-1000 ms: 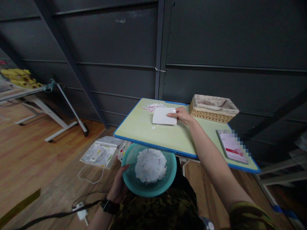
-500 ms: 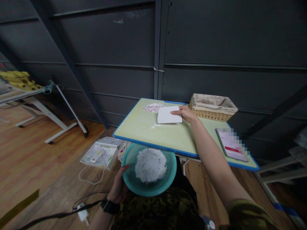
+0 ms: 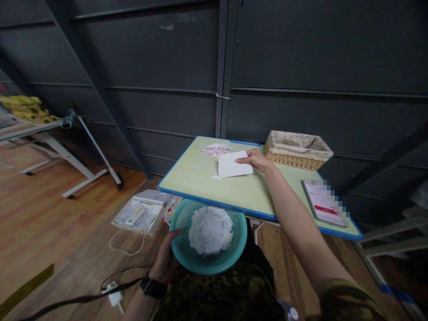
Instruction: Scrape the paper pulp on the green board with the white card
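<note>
My left hand [image 3: 166, 262] grips the rim of a teal basket [image 3: 209, 263] filled with white paper scraps [image 3: 210, 230], held below the near edge of the green table [image 3: 234, 189]. My right hand [image 3: 257, 161] reaches across the table and pinches the right edge of a white card [image 3: 233, 164], which stands tilted on the tabletop. A few small white scraps [image 3: 216, 177] lie at the card's lower left corner. A pile of pink and white paper scraps [image 3: 214, 149] lies beyond the card, near the far edge.
A wicker basket [image 3: 297, 150] stands at the table's far right. A booklet [image 3: 323, 203] lies near the right edge. On the wooden floor to the left sit an open white box [image 3: 142, 212], cables [image 3: 110, 290] and another table's white legs [image 3: 87, 174]. A dark wall stands behind.
My right hand has shifted the white card slightly and tilted it; a small clump of white scraps now lies at its corner. The teal basket has stayed put.
</note>
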### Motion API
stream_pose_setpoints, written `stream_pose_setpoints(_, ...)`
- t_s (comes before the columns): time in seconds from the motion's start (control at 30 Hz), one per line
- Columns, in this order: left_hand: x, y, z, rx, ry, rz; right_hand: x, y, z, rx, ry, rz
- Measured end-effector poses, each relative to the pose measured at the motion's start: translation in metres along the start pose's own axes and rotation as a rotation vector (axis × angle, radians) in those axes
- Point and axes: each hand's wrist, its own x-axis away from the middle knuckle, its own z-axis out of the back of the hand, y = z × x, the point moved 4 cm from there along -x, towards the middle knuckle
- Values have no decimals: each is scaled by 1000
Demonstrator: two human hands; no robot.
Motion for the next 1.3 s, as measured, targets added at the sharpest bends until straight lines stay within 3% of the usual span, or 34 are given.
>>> stream_pose_setpoints(0.23, 2, 2, -2, -15, -12, -22, -1, 0, 4, -11, 45, 19)
stream_pose_setpoints(0.37, 6, 5, -6, -29, 40, -15, -1, 3, 1, 19, -33, -23)
stream_pose_setpoints(0.77, 4, 4, -3, 22, 16, -26, 3, 0, -5, 12, -96, -28)
stream_pose_setpoints(0.9, 4, 5, -4, 15, 0, -36, 3, 1, -9, 62, -170, -56)
stream_pose_setpoints(1.13, 4, 6, -6, 34, 5, -35, 1, 3, -4, 15, -69, -34)
stream_pose_setpoints(1.3, 7, 6, -8, 21, 7, -9, 4, 2, -9, 47, -174, -60)
